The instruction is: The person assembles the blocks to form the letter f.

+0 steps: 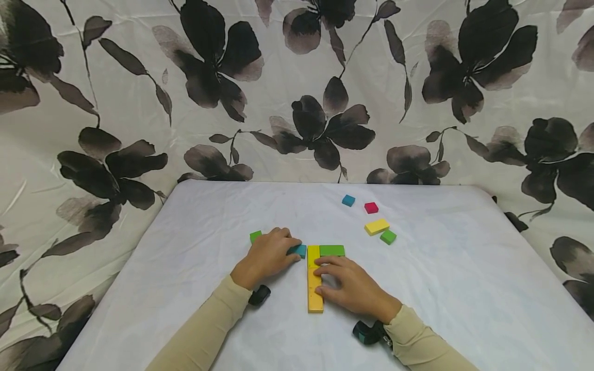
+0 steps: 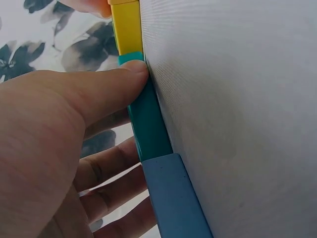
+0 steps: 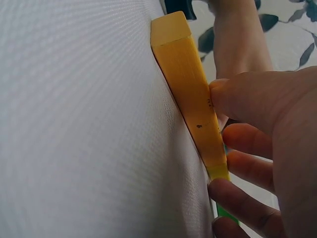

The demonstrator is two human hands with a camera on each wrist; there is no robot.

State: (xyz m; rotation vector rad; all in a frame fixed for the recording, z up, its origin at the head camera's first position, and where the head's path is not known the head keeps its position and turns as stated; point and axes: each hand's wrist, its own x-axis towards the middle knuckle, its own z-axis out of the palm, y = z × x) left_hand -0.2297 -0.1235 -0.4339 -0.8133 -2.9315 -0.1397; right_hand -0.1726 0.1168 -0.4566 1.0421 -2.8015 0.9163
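My left hand point(image 1: 271, 253) pinches a teal block point(image 2: 151, 121) between thumb and fingers, close to the left side of a yellow column. A blue block point(image 2: 176, 193) adjoins the teal one in the left wrist view; the hand hides much of this row in the head view. Lying end to end, a yellow block point(image 1: 313, 251) and a longer orange-yellow block point(image 1: 315, 305) form the column. My right hand point(image 1: 350, 286) touches the column's right side with thumb and fingertips, fingers spread. A green block point(image 1: 331, 250) extends right from the column's far end.
Beyond the hands on the white-covered table point(image 1: 209, 206) lie a small blue block point(image 1: 348, 200), a red block point(image 1: 371, 207), a yellow block point(image 1: 377, 226) and a green block point(image 1: 388, 237). Another green block point(image 1: 256, 236) shows partly behind the left hand. Floral cloth point(image 1: 297, 77) hangs behind.
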